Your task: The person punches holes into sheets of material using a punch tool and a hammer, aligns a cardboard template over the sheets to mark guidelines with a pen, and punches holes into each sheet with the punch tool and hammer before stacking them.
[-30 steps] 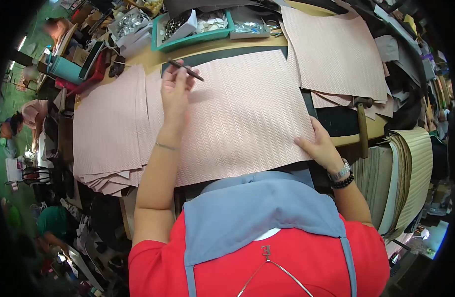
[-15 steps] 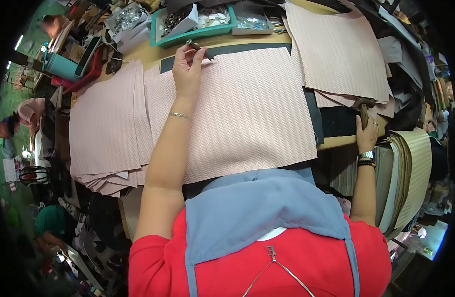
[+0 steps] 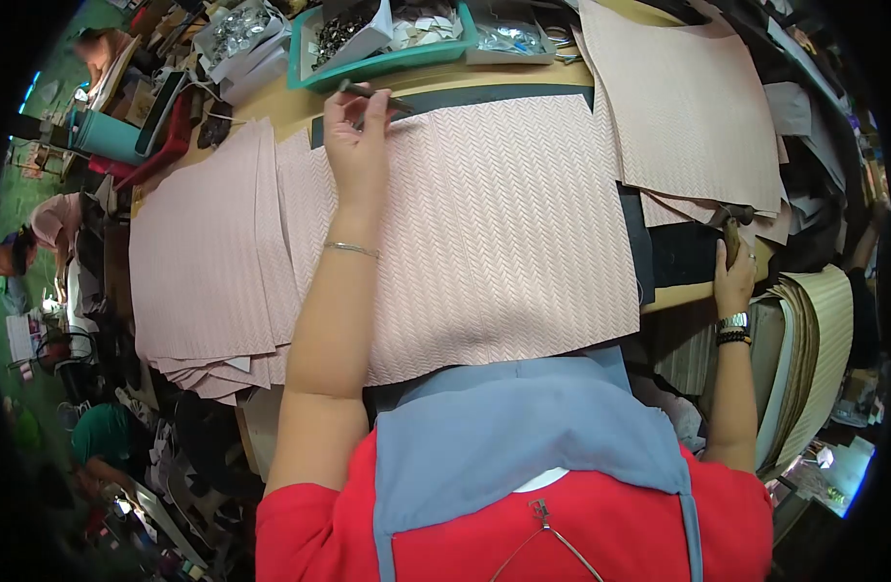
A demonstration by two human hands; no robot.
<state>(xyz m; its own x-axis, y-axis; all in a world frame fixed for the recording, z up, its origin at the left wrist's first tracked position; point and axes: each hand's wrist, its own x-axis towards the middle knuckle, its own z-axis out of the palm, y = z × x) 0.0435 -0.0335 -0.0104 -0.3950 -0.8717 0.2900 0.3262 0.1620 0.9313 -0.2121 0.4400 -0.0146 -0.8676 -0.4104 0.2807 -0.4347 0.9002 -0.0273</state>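
My left hand [image 3: 356, 145] is closed around a dark metal punch [image 3: 398, 104] close to the far left edge of a pale pink herringbone sheet [image 3: 503, 233]. The punch lies tilted, nearly level, in the fingers. The sheet rests over a dark board [image 3: 445, 97], and its near edge reaches my apron. Off to the right, my right hand [image 3: 734, 281] grips a hammer [image 3: 732, 236] by its wooden handle, with the dark head beside a stack of pink sheets [image 3: 688, 116].
More pink sheets [image 3: 203, 262] are piled at the left. A teal tray [image 3: 314, 82] of small metal parts and a box of clear packets [image 3: 508, 44] stand at the back. Rolled or folded sheets [image 3: 814, 359] hang at the right. Other people [image 3: 106, 441] sit at the far left.
My left hand has shifted slightly left, and the punch has tipped flatter. My right hand, still on the hammer, appears a little further right and lower, as the whole view shifts slightly.
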